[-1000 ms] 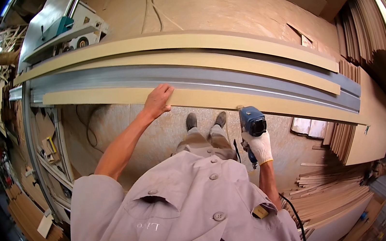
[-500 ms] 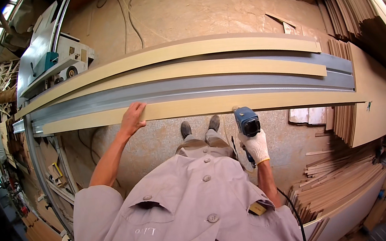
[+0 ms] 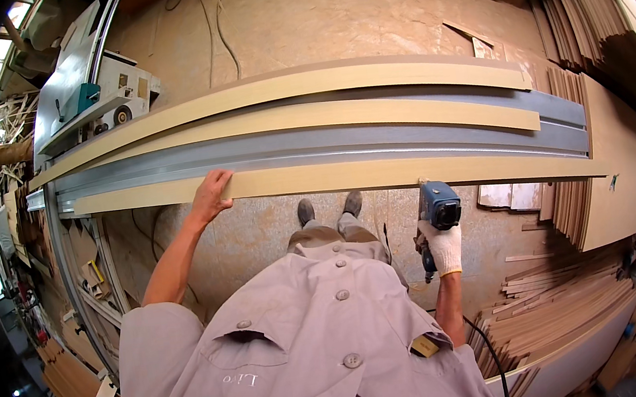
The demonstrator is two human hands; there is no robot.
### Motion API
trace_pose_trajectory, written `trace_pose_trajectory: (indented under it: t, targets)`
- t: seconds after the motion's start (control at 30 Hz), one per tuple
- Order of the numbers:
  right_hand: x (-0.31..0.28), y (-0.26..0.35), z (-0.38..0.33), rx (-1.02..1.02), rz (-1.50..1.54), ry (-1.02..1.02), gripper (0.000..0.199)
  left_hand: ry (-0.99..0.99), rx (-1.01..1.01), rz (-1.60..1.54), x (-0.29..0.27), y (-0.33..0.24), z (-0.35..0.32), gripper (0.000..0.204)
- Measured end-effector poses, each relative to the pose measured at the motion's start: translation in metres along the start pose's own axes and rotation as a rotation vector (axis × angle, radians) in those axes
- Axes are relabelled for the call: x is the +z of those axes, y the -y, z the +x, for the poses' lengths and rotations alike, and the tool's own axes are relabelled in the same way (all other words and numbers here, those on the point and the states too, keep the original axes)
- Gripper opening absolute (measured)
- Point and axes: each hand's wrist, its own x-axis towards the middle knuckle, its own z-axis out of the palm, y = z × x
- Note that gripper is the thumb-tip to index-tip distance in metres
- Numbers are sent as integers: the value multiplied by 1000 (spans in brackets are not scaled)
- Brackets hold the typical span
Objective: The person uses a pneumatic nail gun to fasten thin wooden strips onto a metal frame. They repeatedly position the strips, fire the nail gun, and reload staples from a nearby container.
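A long pale-yellow board strip (image 3: 331,174) lies along the near edge of a grey metal sliding table. My bare left hand (image 3: 212,196) grips this strip left of centre, its fingers closed over the near edge. In a white knit glove, my right hand (image 3: 443,248) is wrapped around the handle of a blue corded power tool (image 3: 441,204). The tool's far end meets the strip's near edge, right of centre; its working part is hidden. Beyond lie two more pale-yellow strips, a middle one (image 3: 307,118) and a far one (image 3: 303,84), partly overlapping at the left.
The grey metal table (image 3: 247,147) spans the view, with a white machine (image 3: 118,84) at its far left end. Stacked panels (image 3: 590,10) stand far right. Thin wood strips (image 3: 566,310) pile up at lower right. A black cord (image 3: 488,345) trails beside my right arm.
My right hand and the power tool have moved right along the strip's near edge. My left hand keeps its grip in nearly the same place.
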Motion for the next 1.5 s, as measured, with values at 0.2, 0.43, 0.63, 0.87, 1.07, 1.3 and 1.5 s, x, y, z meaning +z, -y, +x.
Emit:
trace_pose_trajectory:
  t: [0.2, 0.43, 0.63, 0.87, 1.07, 1.3, 1.5]
  targets:
    - [-5, 14, -3, 31, 21, 9, 13, -11, 10, -30, -4, 3, -2, 70]
    - [49, -1, -15, -13, 68, 2, 15, -29, 30, -62, -2, 5, -1, 71]
    - [91, 28, -39, 8, 127, -115, 8, -50, 130, -89, 12, 21, 3, 74]
    - [245, 31, -90, 12, -36, -50, 15, -84, 292, -206, -17, 98, -36, 75]
    - [385, 23, -141, 114, -109, 60, 13, -66, 94, -157, -66, 213, -106, 76]
    - [463, 24, -155, -45, -322, 197, 24, -82, 100, -266, -72, 225, -106, 69]
    - [488, 35, -165, 4, -262, 204, 27, -54, 99, -295, -68, 228, -102, 70]
